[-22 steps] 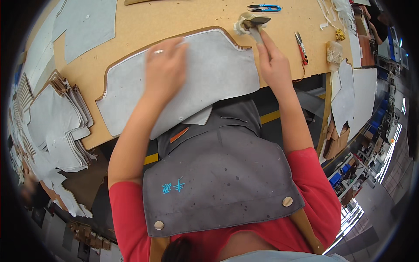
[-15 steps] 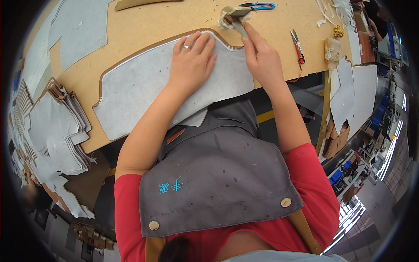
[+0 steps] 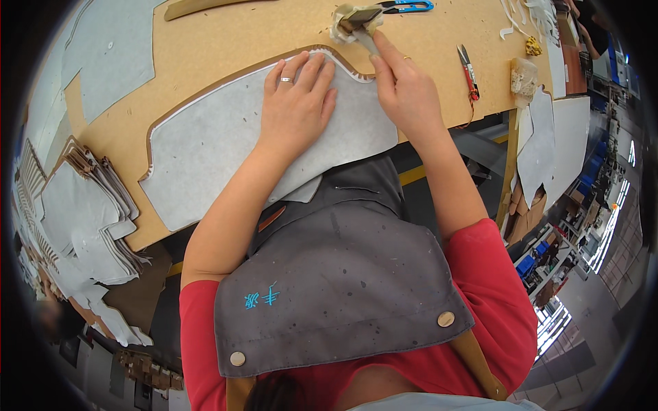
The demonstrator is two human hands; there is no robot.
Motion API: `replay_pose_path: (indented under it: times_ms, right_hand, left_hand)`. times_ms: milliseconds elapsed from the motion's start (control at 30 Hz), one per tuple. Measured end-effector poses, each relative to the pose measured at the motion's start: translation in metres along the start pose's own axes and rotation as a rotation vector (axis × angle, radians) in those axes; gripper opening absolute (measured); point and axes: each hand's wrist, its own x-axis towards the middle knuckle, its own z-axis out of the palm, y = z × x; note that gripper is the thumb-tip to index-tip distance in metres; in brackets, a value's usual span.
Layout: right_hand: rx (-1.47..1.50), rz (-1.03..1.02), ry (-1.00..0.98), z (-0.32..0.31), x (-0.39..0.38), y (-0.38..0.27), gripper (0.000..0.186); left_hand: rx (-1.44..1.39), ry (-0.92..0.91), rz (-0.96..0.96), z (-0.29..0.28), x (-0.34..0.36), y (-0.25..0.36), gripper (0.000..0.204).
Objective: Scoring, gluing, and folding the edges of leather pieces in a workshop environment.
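Note:
A large grey-white panel [image 3: 205, 147] with a brown, notched upper edge lies on the tan worktable, its near edge overhanging toward my apron. My left hand [image 3: 295, 103] rests flat on it, fingers spread near the curved upper edge. Beyond the panel's upper right edge, my right hand [image 3: 408, 92] is closed around the pale handle of a hammer [image 3: 358, 24], index finger stretched along it. The hammer's head has ragged whitish material around it. It hangs over or touches the board; I cannot tell which.
Blue-handled snips [image 3: 406, 7] lie beyond the hammer, red-handled snips [image 3: 469, 72] to the right. A crusted pale block [image 3: 523, 82] sits at the table's right edge. Stacked panels [image 3: 86, 212] hang at the left; another grey panel [image 3: 116, 61] lies far left, beside a brown strip [image 3: 199, 7].
The hammer and my right hand have shifted slightly left. My left hand stays flat on the panel. The whole view has moved a little.

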Motion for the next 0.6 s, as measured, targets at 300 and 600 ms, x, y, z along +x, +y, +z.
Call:
replay_pose_path:
  times_ms: [300, 600]
  right_hand:
    - [-0.112, -0.018, -0.052, -0.005, 0.000, -0.001, 0.036]
    - [-0.132, -0.005, -0.052, -0.006, -0.003, -0.002, 0.036]
  left_hand:
    - [-0.008, 0.009, -0.007, 0.001, 0.002, 0.002, 0.041]
    - [-0.014, -0.001, -0.019, 0.001, 0.000, 0.001, 0.041]
